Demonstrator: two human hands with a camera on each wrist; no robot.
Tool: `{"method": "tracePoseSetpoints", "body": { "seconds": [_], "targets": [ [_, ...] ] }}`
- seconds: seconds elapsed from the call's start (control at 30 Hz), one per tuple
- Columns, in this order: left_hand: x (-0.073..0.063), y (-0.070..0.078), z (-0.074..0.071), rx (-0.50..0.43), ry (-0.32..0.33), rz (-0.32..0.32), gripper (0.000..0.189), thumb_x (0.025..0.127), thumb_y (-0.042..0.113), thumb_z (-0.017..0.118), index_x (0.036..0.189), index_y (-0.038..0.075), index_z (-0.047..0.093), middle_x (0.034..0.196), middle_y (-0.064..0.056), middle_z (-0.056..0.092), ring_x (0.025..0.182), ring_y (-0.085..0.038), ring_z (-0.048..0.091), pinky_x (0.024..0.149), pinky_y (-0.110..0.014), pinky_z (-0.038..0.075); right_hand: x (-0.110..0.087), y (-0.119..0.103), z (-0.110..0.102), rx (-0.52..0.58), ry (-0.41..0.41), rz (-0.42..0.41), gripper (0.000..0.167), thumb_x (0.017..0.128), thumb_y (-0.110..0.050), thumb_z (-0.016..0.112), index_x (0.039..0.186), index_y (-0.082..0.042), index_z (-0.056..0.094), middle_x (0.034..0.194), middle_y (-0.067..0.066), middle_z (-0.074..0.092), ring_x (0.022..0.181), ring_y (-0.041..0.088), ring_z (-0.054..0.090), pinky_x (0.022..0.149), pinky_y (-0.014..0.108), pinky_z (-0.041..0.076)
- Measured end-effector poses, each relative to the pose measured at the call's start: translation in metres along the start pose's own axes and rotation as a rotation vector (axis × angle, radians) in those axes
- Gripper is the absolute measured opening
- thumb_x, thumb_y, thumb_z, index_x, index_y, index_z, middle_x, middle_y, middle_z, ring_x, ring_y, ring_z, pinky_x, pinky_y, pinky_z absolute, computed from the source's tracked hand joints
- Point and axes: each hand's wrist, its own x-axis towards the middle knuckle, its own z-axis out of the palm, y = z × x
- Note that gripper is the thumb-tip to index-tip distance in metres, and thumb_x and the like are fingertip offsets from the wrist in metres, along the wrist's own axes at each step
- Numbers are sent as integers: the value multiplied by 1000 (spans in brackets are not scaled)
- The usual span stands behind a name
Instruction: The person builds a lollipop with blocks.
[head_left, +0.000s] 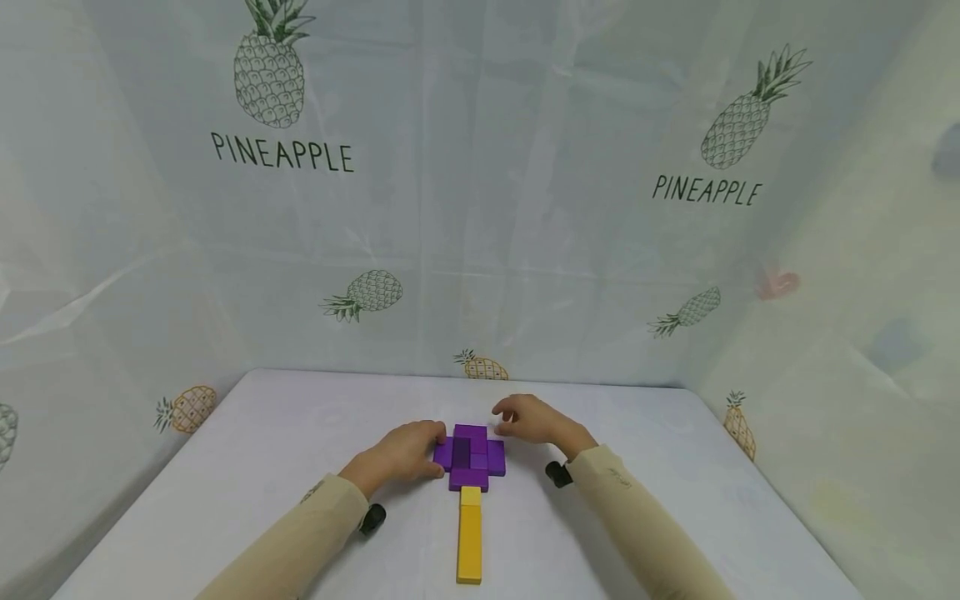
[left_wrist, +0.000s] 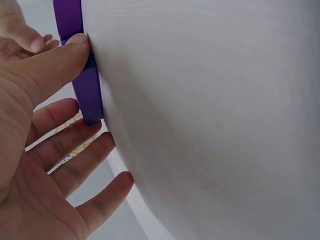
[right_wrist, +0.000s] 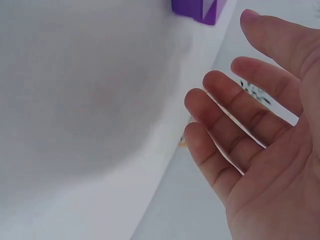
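Purple blocks lie together in a flower-like cluster on the white table, with a darker patch near the middle. My left hand is at the cluster's left side, thumb and fingertips at opposite ends of the left purple block. In the left wrist view the thumb lies against that block, while the outer fingers spread apart. My right hand hovers just beyond the cluster's upper right, fingers loosely bent and holding nothing. In the right wrist view a purple block shows at the top, apart from the fingers.
A yellow strip of blocks runs from the cluster toward the near edge of the white table. Behind the table hangs a pale curtain printed with pineapples. A black wrist device sits at the left cuff.
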Motion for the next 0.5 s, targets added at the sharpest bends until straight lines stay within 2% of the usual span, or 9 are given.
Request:
{"method": "tracePoseSetpoints", "body": {
  "seconds": [0.33, 0.5],
  "targets": [
    [-2, -2, 1, 4, -7, -22, 45, 73, 36, 82, 108, 18, 59, 105, 3, 60, 91, -13, 54, 89, -37, 49, -35, 17, -16, -46, 33, 27, 37, 88, -25, 69, 119, -5, 65, 96, 1, 64, 86, 15, 57, 76, 35, 50],
    [-10, -6, -2, -22, -11, -41, 50, 75, 38, 79, 116, 18, 59, 119, -1, 59, 107, -20, 56, 97, -42, 45, -57, 26, -20, -69, 50, 82, 37, 87, -26, 70, 118, -5, 65, 98, 2, 64, 88, 16, 57, 77, 38, 48]
  ]
}}
